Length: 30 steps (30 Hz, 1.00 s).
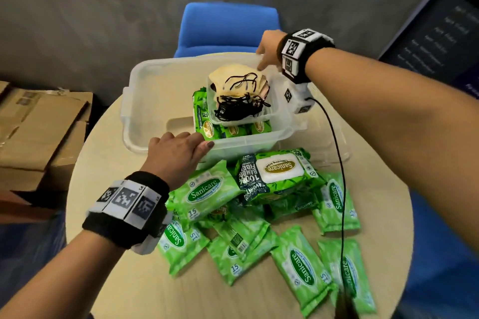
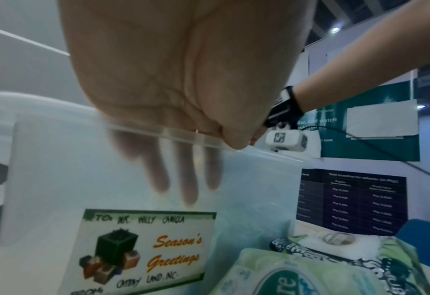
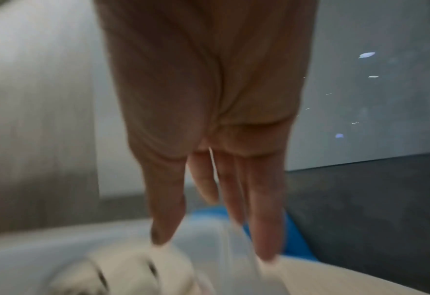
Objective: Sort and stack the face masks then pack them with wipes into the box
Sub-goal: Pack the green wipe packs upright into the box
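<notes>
A clear plastic box stands on the round table. It holds green wipes packs and a smaller clear tub with stacked cream face masks that have black loops. My left hand grips the box's near wall, thumb on the rim and fingers down inside. My right hand hovers over the far right corner, its straight fingers pointing down at the tub's far edge beside the masks. It holds nothing that I can see.
Several green wipes packs, one large, lie heaped on the table in front of the box. A black cable crosses them. A blue chair stands behind the table and cardboard boxes to the left. A greeting card labels the box.
</notes>
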{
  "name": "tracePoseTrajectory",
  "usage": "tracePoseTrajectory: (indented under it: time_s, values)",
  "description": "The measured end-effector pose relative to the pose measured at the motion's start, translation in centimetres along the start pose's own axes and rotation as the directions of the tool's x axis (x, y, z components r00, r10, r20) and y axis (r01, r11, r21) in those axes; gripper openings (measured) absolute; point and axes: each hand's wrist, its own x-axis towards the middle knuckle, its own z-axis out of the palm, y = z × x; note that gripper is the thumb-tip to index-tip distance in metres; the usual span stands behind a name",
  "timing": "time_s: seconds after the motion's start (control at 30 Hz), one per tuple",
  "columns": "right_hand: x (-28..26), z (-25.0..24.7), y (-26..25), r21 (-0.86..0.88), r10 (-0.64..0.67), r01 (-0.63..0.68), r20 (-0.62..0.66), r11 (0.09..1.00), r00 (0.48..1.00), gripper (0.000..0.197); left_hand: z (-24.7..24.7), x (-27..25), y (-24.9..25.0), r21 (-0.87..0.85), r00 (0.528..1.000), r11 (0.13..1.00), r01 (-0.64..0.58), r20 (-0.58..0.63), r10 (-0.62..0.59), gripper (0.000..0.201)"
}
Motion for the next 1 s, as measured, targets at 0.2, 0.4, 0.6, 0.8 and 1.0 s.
tracePoseTrajectory:
  time_s: [0.2,0.4,0.6,0.8,1.0]
  values:
    - [-9.7,-0.2,5.1,0.772,0.108,0.034,-0.131,0.634,0.985,0.049,0.5,-0.5,1.0,-0.058,0.991,0.997,0.059,-0.120,-0.066,0.051]
    - [-23.3,14.4,8.6,0.965,0.342,-0.187,0.116,0.181,0.933,0.011,1.7,-2.9,10.5,-0.241,0.882,0.885,-0.398,-0.367,0.297,0.023]
    - [-27.5,23.7,4.3,0.856,0.234,-0.480,0.515,-0.194,0.825,0.034,8.2,-0.9,16.9,-0.022,0.988,0.991,-0.132,0.075,0.133,0.068]
    - [-26.9,22.9,1.9,0.699,0.096,-0.365,0.525,-0.615,0.846,0.033,9.8,-1.1,17.2,0.120,0.987,0.986,-0.112,0.125,0.097,0.091]
    - [-25.6,22.6,0.7,0.670,0.078,-0.333,0.505,-0.663,0.860,0.084,9.7,-1.6,18.0,0.136,0.978,0.971,-0.196,0.099,0.184,0.068]
